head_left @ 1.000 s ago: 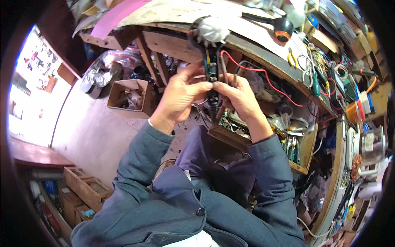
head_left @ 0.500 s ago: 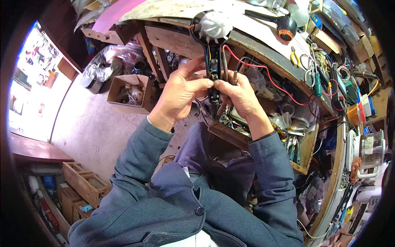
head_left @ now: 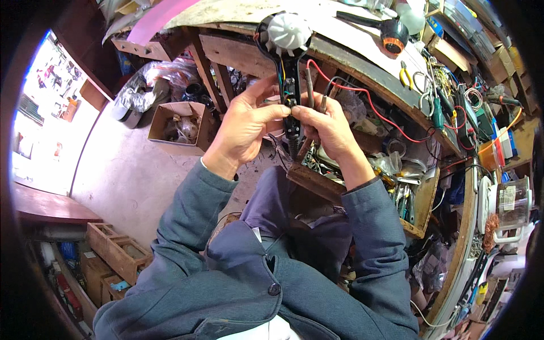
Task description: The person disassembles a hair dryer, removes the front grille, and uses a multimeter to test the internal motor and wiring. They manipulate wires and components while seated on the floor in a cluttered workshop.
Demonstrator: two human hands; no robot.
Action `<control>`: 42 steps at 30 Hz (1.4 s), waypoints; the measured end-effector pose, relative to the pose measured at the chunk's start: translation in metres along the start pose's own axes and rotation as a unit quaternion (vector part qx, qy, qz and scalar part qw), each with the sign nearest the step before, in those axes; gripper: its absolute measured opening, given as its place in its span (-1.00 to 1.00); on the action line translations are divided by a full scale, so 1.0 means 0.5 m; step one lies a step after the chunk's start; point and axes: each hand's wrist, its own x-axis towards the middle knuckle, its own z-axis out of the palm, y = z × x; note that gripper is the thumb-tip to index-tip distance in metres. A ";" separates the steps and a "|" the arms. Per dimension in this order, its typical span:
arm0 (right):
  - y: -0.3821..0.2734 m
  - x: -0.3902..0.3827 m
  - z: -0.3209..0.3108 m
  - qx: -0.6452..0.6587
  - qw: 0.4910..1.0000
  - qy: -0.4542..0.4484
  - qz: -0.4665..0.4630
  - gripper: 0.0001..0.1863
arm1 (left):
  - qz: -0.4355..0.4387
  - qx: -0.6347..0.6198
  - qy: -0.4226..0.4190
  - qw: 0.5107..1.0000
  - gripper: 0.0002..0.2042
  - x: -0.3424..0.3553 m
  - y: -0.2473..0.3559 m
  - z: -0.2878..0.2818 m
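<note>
An opened black hair dryer (head_left: 292, 129) is held upright in front of me, its white fan (head_left: 289, 33) at the top and thin wires bare along the handle. My left hand (head_left: 245, 129) grips the handle from the left, thumb pressed on its inside. From the other side my right hand (head_left: 331, 129) is closed, its thumb meeting the left thumb on the handle. Two test probes (head_left: 310, 85) stick up between the right fingers, and a red lead (head_left: 371, 102) trails from them to the bench. What lies under the thumbs is hidden.
On the workbench (head_left: 238, 18) lies another black hair dryer (head_left: 394, 31) with an orange ring. Yellow-handled pliers (head_left: 406, 78) and a green screwdriver (head_left: 438, 116) are to the right. A drawer of tools (head_left: 418, 218) juts out below. A cardboard box (head_left: 170, 144) stands on the floor.
The hair dryer's fan end has swung slightly left. Both thumbs have moved a little up the handle, and the grip otherwise looks the same.
</note>
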 end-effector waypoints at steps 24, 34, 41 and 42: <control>-0.060 -0.025 0.000 0.076 0.970 0.125 -0.195 -0.65 | -0.088 -0.001 0.055 0.995 -0.44 -0.013 -0.027 -0.039; -0.044 -0.020 -0.014 -0.036 0.971 0.147 -0.186 -0.84 | -0.148 -0.009 0.053 0.988 -0.52 -0.006 -0.078 -0.034; -0.039 -0.015 -0.026 -0.040 0.973 0.153 -0.171 -0.81 | -0.187 -0.003 0.084 0.979 -0.71 -0.004 -0.104 -0.038; -0.040 -0.016 -0.024 -0.056 0.972 0.146 -0.173 -0.80 | -0.195 -0.003 0.062 0.979 -0.77 -0.001 -0.106 -0.044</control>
